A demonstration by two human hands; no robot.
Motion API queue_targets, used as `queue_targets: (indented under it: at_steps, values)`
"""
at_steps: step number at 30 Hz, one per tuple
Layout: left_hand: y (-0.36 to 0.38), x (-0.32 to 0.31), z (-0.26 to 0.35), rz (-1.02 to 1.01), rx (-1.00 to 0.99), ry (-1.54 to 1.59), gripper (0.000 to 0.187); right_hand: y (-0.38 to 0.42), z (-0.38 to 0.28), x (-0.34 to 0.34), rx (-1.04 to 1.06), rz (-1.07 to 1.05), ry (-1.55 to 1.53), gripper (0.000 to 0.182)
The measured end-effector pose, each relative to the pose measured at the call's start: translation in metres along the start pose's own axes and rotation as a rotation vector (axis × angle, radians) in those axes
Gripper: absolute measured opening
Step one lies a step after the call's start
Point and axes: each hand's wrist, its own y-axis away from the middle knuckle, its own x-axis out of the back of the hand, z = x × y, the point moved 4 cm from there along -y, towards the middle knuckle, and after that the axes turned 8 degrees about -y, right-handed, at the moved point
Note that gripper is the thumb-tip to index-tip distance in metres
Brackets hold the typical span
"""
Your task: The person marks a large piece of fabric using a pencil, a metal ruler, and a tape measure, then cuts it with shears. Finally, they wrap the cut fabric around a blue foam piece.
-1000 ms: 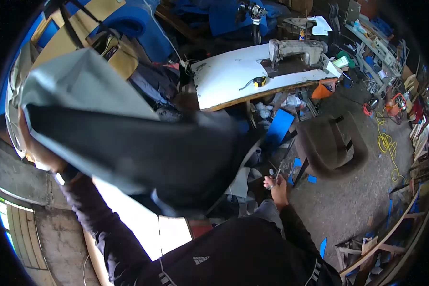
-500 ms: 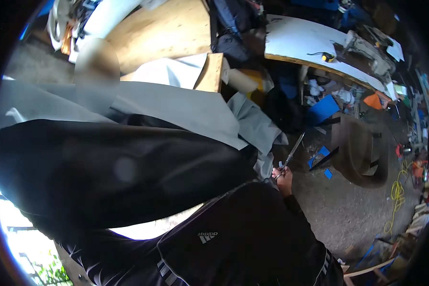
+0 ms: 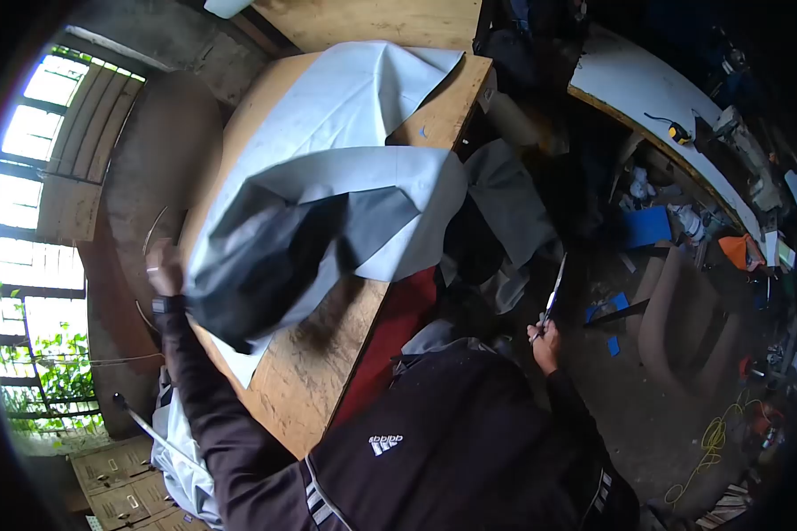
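Note:
Off the left edge of the wooden table, my left hand (image 3: pixel 164 267) is smeared by motion, its arm stretched out. Right beside it is a large grey sheet of fabric (image 3: pixel 416 168), with a dark, blurred fold (image 3: pixel 274 257) bulging over the table. I cannot tell whether the fingers grip its edge. My right hand (image 3: pixel 545 343) is closed around the handles of a pair of scissors (image 3: pixel 555 290), low at my right side, blades pointing away from me. Next to the scissors, a grey end of fabric (image 3: pixel 514 190) hangs over the table's right side.
The wooden table (image 3: pixel 310 380) stands before me, another pale sheet (image 3: pixel 354 88) on its far part. Barred windows (image 3: pixel 40 292) are on the left. To the right are a white bench (image 3: pixel 629 80) with a tape measure (image 3: pixel 679 133), a brown curved piece (image 3: pixel 682 327) and a yellow cord (image 3: pixel 713 434).
My left arm, which filled the view, has swung down and out to the left. The grey sheet now bunches over the table. The scissors stay in my right hand as the view shifts.

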Motion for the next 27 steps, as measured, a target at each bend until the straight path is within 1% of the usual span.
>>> queue_targets:
  at_steps: [1, 3, 4, 5, 6, 7, 8, 9, 10, 11, 13, 15, 16, 19, 20, 21, 22, 23, 24, 25, 26, 27]
  values:
    - [0.030, -0.011, 0.090, 0.020, -0.072, 0.227, 0.038, -0.003, -0.002, -0.002, 0.031, -0.003, 0.002, 0.026]
    - [0.079, -0.060, 0.210, -0.143, -0.010, 0.543, 0.040, -0.009, -0.005, -0.009, 0.094, -0.010, 0.011, 0.023]
    - [0.079, -0.049, 0.281, -0.217, -0.057, 0.615, 0.039, -0.015, -0.002, -0.012, 0.130, -0.023, 0.028, 0.023]
    - [0.086, -0.068, 0.325, -0.237, -0.026, 0.672, 0.034, -0.013, -0.015, -0.013, 0.152, -0.021, 0.066, 0.024]
    - [0.081, -0.082, 0.361, -0.324, -0.045, 0.780, 0.030, -0.011, -0.034, -0.018, 0.171, -0.016, 0.102, 0.024]
    - [0.075, -0.106, 0.392, -0.314, -0.071, 0.817, 0.027, -0.010, -0.049, -0.026, 0.188, -0.005, 0.133, 0.024]
    - [0.060, -0.118, 0.422, -0.303, -0.144, 0.832, 0.025, -0.012, -0.055, -0.033, 0.131, 0.015, 0.162, 0.024]
    - [0.044, -0.124, 0.448, -0.344, -0.178, 0.872, 0.027, -0.008, -0.071, -0.038, 0.134, 0.037, 0.188, 0.026]
    - [0.027, -0.135, 0.471, -0.356, -0.209, 0.861, 0.027, 0.004, -0.105, -0.045, 0.135, 0.061, 0.214, 0.028]
    - [0.012, -0.160, 0.491, -0.359, -0.291, 0.813, 0.034, 0.015, -0.126, -0.054, 0.133, 0.083, 0.240, 0.031]
    - [-0.014, -0.197, 0.518, -0.293, -0.363, 0.802, 0.039, 0.032, -0.142, -0.067, 0.168, 0.149, 0.229, 0.030]
    - [-0.039, -0.225, 0.538, -0.327, -0.428, 0.689, 0.046, 0.056, -0.156, -0.078, 0.163, 0.215, 0.216, 0.029]
    - [-0.048, -0.241, 0.546, -0.401, -0.446, 0.615, 0.047, 0.069, -0.150, -0.083, 0.147, 0.267, 0.255, 0.028]
    - [-0.058, -0.279, 0.558, -0.756, -0.516, 0.367, 0.046, 0.109, -0.117, -0.092, -0.024, 0.352, 0.237, 0.029]
    - [-0.059, -0.289, 0.557, -0.790, -0.549, 0.465, 0.040, 0.124, -0.097, -0.094, -0.052, 0.378, 0.083, 0.030]
    - [-0.060, -0.291, 0.554, -0.796, -0.539, 0.582, 0.038, 0.138, -0.075, -0.095, -0.074, 0.401, -0.068, 0.032]
    - [-0.066, -0.288, 0.549, -0.796, -0.524, 0.701, 0.037, 0.144, -0.069, -0.097, -0.089, 0.420, -0.220, 0.033]
    - [-0.074, -0.283, 0.543, -0.788, -0.506, 0.819, 0.037, 0.146, -0.067, -0.096, -0.093, 0.431, -0.107, 0.033]
    - [-0.080, -0.261, 0.529, -0.636, -0.542, 0.975, 0.035, 0.149, -0.073, -0.096, -0.097, 0.441, 0.005, 0.033]
    - [-0.090, -0.241, 0.508, -0.676, -0.549, 1.020, 0.034, 0.150, -0.076, -0.098, -0.103, 0.448, 0.117, 0.033]
    - [-0.102, -0.216, 0.480, -0.728, -0.592, 0.942, 0.036, 0.146, -0.077, -0.099, -0.041, 0.463, 0.149, 0.032]
    - [-0.109, -0.190, 0.443, -0.768, -0.602, 0.976, 0.041, 0.135, -0.079, -0.100, 0.024, 0.477, 0.184, 0.031]
